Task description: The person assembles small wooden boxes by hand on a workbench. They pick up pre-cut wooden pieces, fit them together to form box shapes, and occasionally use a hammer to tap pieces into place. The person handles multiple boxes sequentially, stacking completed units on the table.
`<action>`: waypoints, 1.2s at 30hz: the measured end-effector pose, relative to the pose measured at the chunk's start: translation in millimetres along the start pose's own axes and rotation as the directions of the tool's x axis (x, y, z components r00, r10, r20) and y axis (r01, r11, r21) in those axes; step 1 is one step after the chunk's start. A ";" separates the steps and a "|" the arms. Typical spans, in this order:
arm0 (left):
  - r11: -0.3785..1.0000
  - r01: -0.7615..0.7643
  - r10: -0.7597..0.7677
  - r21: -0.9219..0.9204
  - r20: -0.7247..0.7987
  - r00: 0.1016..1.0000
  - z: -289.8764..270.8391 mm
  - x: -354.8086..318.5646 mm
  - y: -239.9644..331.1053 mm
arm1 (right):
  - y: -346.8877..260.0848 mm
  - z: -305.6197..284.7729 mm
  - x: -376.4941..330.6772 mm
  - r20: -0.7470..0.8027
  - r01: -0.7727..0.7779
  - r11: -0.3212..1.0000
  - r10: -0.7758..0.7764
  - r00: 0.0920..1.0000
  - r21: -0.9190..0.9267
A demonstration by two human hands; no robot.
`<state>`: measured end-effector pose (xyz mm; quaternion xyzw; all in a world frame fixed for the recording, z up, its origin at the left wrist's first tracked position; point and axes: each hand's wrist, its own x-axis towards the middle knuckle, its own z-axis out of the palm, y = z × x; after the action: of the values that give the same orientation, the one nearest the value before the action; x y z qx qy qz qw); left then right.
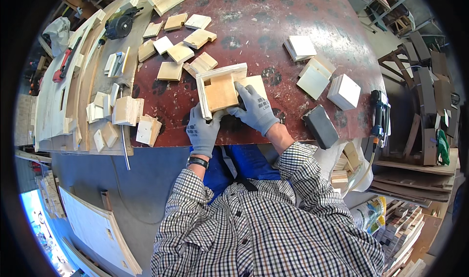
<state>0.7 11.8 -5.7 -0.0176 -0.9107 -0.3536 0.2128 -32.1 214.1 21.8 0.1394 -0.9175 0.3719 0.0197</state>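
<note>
Both my hands wear grey work gloves. At the near edge of the red-brown table they grip a notched wooden block (pixel 222 94), which sits inside an L-shaped plywood corner piece (pixel 224 71). My left hand (pixel 202 130) closes on the near left corner, its thumb along the near edge. From the right, my right hand (pixel 255 108) pinches the block's right side with thumb and fingers. A pale square wood piece (pixel 255 85) lies just beyond the right fingers. The block's underside is hidden.
Several loose wood blocks (pixel 181 52) lie beyond my hands. Stacked plywood squares (pixel 344 91) and a dark grey block (pixel 320 126) sit right, near an air nailer (pixel 379 116). Long boards (pixel 73 91) with a black power tool (pixel 119 25) run along the left.
</note>
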 end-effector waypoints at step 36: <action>0.997 0.075 -0.076 0.020 0.064 0.995 -9.9 1.0 11.0 | -7.2 6.9 -1.6 0.024 -0.026 0.999 0.027 0.999 -0.040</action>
<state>5.6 13.5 8.2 0.0072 -0.9202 -0.3527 0.1697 -28.1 204.7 21.5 0.1315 -0.9267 0.3521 0.0065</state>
